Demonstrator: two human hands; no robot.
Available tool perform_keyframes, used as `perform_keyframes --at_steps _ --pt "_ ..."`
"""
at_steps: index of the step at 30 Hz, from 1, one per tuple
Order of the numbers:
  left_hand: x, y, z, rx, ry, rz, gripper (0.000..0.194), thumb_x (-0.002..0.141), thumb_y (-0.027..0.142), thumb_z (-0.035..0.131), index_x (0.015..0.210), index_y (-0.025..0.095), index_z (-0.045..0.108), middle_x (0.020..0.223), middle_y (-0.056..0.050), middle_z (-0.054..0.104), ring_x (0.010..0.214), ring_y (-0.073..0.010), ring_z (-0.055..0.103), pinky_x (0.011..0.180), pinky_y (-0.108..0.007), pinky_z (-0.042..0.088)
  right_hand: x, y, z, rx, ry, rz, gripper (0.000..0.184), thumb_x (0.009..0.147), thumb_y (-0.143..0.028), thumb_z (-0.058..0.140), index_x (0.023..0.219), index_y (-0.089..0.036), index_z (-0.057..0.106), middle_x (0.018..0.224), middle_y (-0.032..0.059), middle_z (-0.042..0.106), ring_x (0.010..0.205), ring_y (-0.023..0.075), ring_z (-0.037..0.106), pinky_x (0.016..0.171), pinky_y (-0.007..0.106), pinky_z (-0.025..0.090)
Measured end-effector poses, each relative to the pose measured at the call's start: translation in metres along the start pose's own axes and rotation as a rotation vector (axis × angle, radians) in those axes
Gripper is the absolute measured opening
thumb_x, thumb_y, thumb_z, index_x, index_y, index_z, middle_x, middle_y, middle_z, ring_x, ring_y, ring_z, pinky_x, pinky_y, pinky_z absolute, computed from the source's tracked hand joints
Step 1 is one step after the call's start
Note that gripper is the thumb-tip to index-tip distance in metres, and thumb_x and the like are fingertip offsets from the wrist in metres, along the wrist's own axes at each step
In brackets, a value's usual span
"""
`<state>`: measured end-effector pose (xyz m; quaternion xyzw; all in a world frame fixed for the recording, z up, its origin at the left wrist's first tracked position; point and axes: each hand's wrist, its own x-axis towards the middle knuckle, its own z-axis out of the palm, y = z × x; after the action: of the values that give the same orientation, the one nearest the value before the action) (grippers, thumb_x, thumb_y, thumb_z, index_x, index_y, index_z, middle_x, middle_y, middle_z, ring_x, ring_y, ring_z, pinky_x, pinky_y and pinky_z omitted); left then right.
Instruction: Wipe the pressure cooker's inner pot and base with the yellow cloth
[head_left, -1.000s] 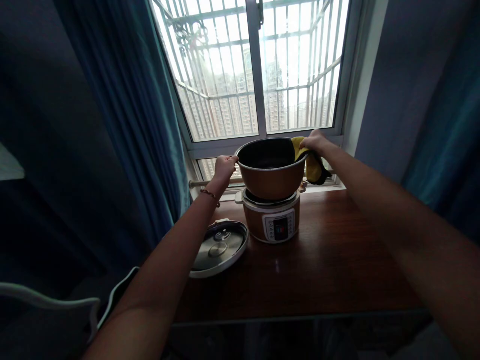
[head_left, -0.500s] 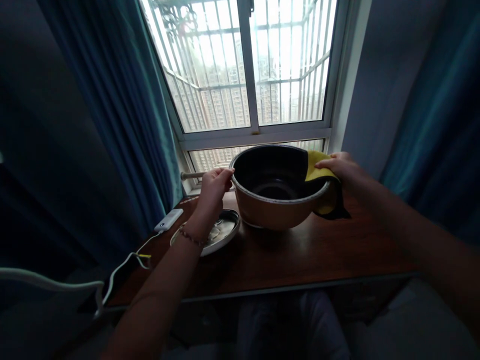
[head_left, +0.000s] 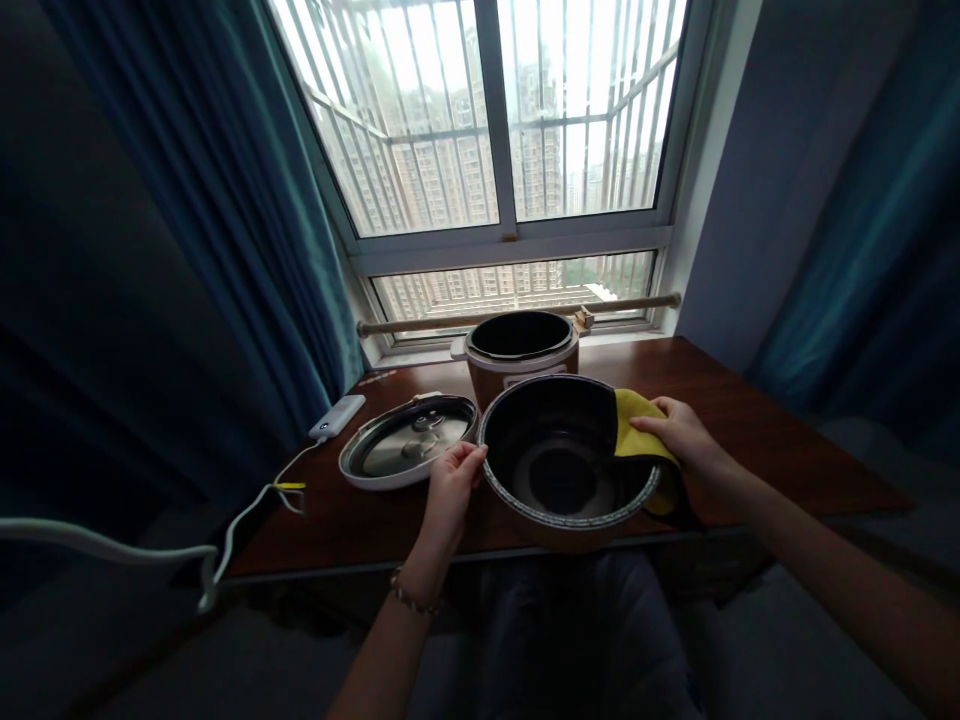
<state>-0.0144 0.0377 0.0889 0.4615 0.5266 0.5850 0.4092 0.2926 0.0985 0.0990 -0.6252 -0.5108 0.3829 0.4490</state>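
Note:
Between my hands is a dark-lined inner pot point(head_left: 566, 478) with a brownish outside, its opening tilted towards me over the table's front edge. My left hand point(head_left: 452, 487) pinches its left rim. A yellow and black cloth point(head_left: 636, 425) is folded over the right rim, and my right hand point(head_left: 679, 432) grips the pot through it. Nothing shows inside the pot. Just behind it stands the rice cooker body point(head_left: 487, 385), brown with a white top ring. Left of the pot lies a round lid point(head_left: 405, 445), its metal inner side facing up.
The brown wooden table point(head_left: 772, 430) stands against a barred window point(head_left: 517, 130). A white power strip point(head_left: 337, 416) with a white cable point(head_left: 244, 535) sits at the table's left end. A rod point(head_left: 420, 325) crosses the window's lower part. Blue curtains point(head_left: 202, 190) hang on both sides.
Both hands have drawn the inner pot towards me and lower, tipping its opening more to my view. The cooker body behind it and more of the lid have come into sight.

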Motion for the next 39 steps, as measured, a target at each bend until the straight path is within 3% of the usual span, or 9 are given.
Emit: perform_keyframes --at_steps 6,14,25,39 --pt "-0.003 -0.029 -0.002 0.009 0.003 -0.052 0.028 0.066 0.039 0.062 0.055 0.017 0.048 0.046 0.007 0.039 0.042 -0.006 0.031 0.043 -0.02 0.022 0.006 0.027 0.012 -0.051 -0.024 -0.03 0.021 0.058 -0.027 0.067 0.073 -0.019 0.055 0.068 0.0018 0.061 0.06 0.0173 0.058 0.051 0.027 0.046" --pt "0.004 -0.044 -0.007 0.038 0.002 -0.065 0.03 0.066 0.042 0.063 0.056 0.017 0.049 0.047 0.007 0.039 0.043 -0.0064 0.032 0.044 -0.02 0.023 0.021 0.044 0.025 -0.097 -0.016 -0.054 0.023 0.059 -0.03 0.066 0.075 -0.018 0.055 0.07 0.0017 0.062 0.063 0.0177 0.06 0.053 0.026 0.046" --pt "0.015 -0.056 -0.01 0.025 0.055 -0.067 0.03 0.067 0.044 0.061 0.058 0.019 0.049 0.049 0.006 0.04 0.044 -0.0076 0.033 0.045 -0.02 0.027 0.02 0.048 0.04 -0.028 0.006 -0.023 0.023 0.06 -0.033 0.064 0.075 -0.02 0.053 0.073 0.0025 0.063 0.065 0.0186 0.061 0.054 0.027 0.047" --pt "0.051 -0.065 -0.014 -0.025 0.103 -0.059 0.03 0.061 0.044 0.064 0.059 0.017 0.049 0.052 0.006 0.046 0.046 -0.0075 0.04 0.046 -0.02 0.031 0.059 0.035 0.068 -0.027 0.028 -0.028 0.02 0.059 -0.029 0.065 0.069 -0.021 0.05 0.066 0.0004 0.06 0.061 0.0168 0.058 0.051 0.025 0.046"
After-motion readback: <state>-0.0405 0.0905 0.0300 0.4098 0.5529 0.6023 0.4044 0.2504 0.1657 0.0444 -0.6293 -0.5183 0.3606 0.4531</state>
